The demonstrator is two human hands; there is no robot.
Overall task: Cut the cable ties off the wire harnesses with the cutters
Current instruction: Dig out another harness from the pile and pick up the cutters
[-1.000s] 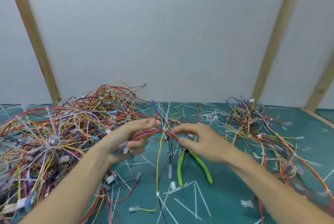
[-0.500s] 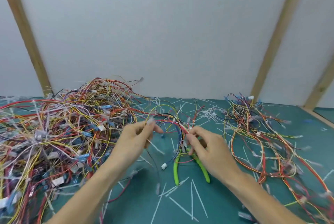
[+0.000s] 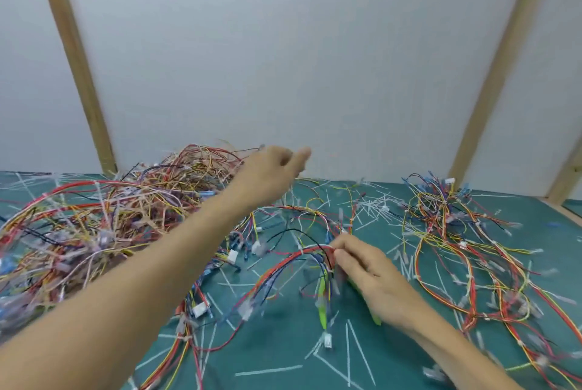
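A wire harness [image 3: 283, 266] of red, blue and black wires arcs over the green mat in front of me. My right hand [image 3: 368, 276] pinches its top end between thumb and fingertips. Under that hand lie the cutters [image 3: 322, 304] with bright green handles, partly hidden by the hand and wires. My left hand [image 3: 271, 175] is raised and stretched far forward over the back of the mat, blurred, fingers loosely extended and holding nothing that I can see.
A big tangled heap of harnesses [image 3: 94, 225] fills the left side. A smaller spread of wires [image 3: 466, 244] lies at the right. Several cut white cable ties [image 3: 374, 207] litter the mat [image 3: 277, 355]. A white wall with wooden posts stands behind.
My left hand let go of the harness and swung up and forward toward the back. My right hand kept its pinch on the harness over the cutters.
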